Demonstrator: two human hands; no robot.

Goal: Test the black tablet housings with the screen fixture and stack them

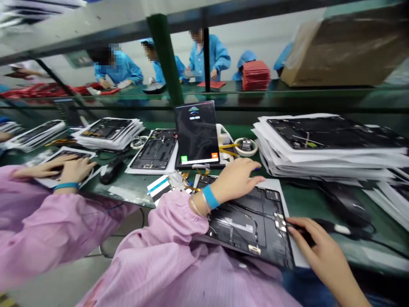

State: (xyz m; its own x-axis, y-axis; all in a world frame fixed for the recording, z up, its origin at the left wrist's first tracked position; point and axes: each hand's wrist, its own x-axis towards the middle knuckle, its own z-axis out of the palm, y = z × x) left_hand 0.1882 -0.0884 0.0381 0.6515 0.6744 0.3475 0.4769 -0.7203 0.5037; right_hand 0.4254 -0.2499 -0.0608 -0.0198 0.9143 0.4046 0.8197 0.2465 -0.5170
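Observation:
An opened tablet back panel (246, 226) with black innards and thin cables lies on a white sheet at the bench's near edge. My left hand (236, 179), with a blue wristband and a pink sleeve, rests on the panel's far edge with its fingers stretched out flat. My right hand (319, 251) is at the panel's right edge. Its fingers pinch a slim black tool (303, 232) whose tip touches small metal parts near the panel's right side. An upright tablet (197, 133) with a lit screen stands just beyond the panel.
A co-worker in a pink sleeve has a hand (68, 168) on another panel at the left. Stacks of panels on white sheets (329, 145) (108, 132) flank the upright tablet. A black mouse (110, 170), tape rolls (246, 146) and a green post (164, 59) are nearby. People in blue work beyond.

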